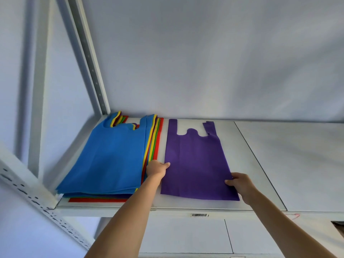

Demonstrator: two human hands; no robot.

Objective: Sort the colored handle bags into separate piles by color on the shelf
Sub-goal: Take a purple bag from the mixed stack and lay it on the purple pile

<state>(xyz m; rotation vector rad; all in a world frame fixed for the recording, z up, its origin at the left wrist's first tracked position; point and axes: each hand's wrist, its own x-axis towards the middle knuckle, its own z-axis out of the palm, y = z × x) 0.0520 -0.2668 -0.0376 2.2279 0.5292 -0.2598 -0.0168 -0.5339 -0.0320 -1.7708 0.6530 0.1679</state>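
White shelf [279, 155]: purple bag [195, 161] flat beside mixed stack [111, 159], pinched at both edges by left hand [156, 169] and right hand [240, 182].

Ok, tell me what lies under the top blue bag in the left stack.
Under the blue fabric handle bag, yellow, green, purple and red bag edges stick out. How many lie beneath is hidden.
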